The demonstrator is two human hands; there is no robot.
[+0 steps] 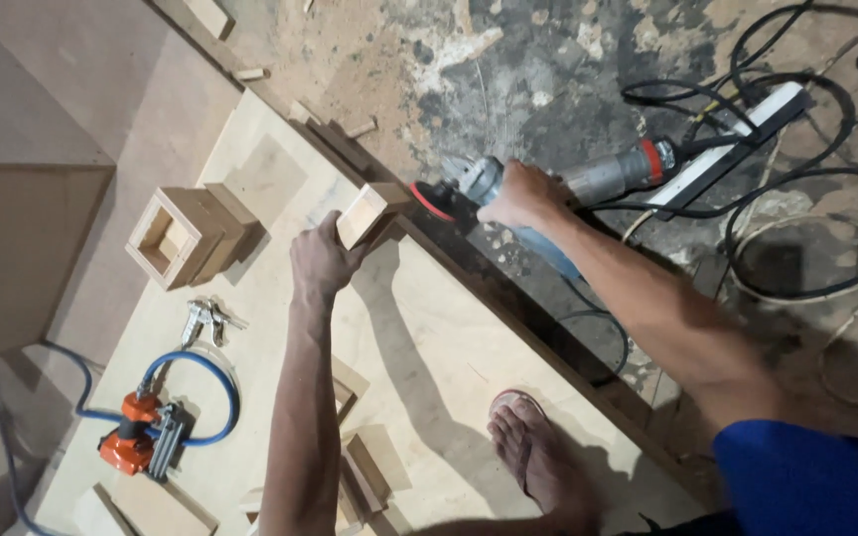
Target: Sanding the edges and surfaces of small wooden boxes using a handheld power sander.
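The left hand grips a small pale wooden block — its end touching the red disc of a grey angle grinder held by the right hand.

You held a pale tan wood block against a grinder with grey body, red disc; an orange nailer trailed blue hose.

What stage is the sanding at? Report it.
Done: one open wooden box stands assembled on the board. In hand: the left hand holds a wooden block against the disc of the grinder gripped by the right hand. Left: loose wood pieces beside the foot.
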